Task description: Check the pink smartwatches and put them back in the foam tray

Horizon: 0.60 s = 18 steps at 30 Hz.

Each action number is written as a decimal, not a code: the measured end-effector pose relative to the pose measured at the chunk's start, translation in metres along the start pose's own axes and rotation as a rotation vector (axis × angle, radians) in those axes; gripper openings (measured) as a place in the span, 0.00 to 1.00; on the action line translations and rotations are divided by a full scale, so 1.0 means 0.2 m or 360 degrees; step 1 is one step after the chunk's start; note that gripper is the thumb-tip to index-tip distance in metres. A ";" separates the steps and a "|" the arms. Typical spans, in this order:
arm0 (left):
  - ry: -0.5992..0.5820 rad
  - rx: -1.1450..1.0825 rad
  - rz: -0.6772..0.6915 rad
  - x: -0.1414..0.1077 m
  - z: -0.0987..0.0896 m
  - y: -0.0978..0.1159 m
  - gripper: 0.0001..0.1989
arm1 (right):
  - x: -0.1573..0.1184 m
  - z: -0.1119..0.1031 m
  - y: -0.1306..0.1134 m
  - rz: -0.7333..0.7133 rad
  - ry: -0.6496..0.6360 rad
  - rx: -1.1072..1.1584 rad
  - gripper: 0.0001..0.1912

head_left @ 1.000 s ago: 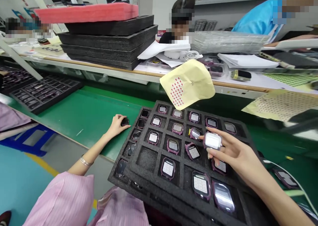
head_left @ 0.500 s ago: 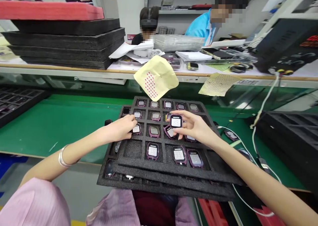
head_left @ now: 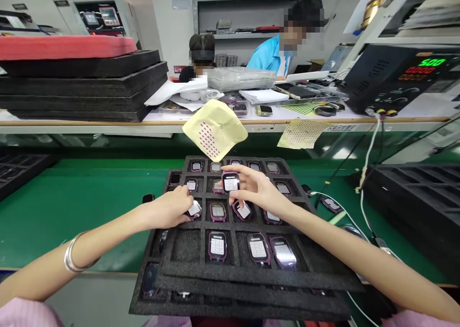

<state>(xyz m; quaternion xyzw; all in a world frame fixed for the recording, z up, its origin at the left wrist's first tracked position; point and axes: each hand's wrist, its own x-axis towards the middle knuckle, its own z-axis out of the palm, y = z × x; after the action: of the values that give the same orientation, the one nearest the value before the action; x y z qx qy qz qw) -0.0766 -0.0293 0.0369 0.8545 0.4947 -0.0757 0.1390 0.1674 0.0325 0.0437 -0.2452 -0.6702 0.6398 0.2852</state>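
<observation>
Several purple-framed watch units with lit screens lie in the compartments of a black foam tray [head_left: 251, 273], stacked on other trays. My right hand [head_left: 253, 189] grips one watch [head_left: 230, 182] by its edge, screen up, above the second row. My left hand [head_left: 176, 206] is at the tray's left side, its fingers on a watch [head_left: 194, 209] in the third row. Below my left hand is a bare compartment [head_left: 186, 245]. Another watch [head_left: 242, 211] lies tilted in its compartment under my right hand.
Black foam trays [head_left: 82, 87] topped by a red one [head_left: 68, 48] stand on the shelf at left. Yellow sticker sheets [head_left: 215, 129] hang from its edge. A power supply [head_left: 398, 80], white cable [head_left: 366, 162] and black trays [head_left: 413, 212] are at right. Two people sit beyond.
The view has shifted, with the scene lower in the picture. My right hand has moved left over the tray with the watch. The watch at my left fingers has tilted.
</observation>
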 end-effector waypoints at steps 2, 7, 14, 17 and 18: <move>-0.0088 -0.0004 -0.0021 0.01 -0.01 0.02 0.08 | 0.01 0.00 0.02 0.0021 -0.0018 0.0034 0.29; -0.0152 0.0014 -0.0172 0.04 -0.03 0.07 0.14 | 0.01 -0.01 0.06 0.0099 -0.0033 0.0087 0.27; -0.0093 0.0176 -0.0195 0.09 -0.02 0.11 0.09 | -0.04 0.00 0.06 0.0172 -0.0008 0.0128 0.26; -0.0056 0.0215 -0.0232 0.09 0.00 0.10 0.10 | -0.06 0.01 0.06 0.0183 0.0046 0.0198 0.30; -0.0013 0.0175 -0.0229 0.08 0.01 0.09 0.10 | -0.06 0.01 0.06 0.0183 0.0061 0.0225 0.31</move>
<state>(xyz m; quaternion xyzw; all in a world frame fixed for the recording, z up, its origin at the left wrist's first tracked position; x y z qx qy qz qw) -0.0531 -0.0249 0.0339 0.8228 0.5493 -0.1161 0.0882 0.1744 0.0232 0.0309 -0.2746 -0.6027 0.6960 0.2774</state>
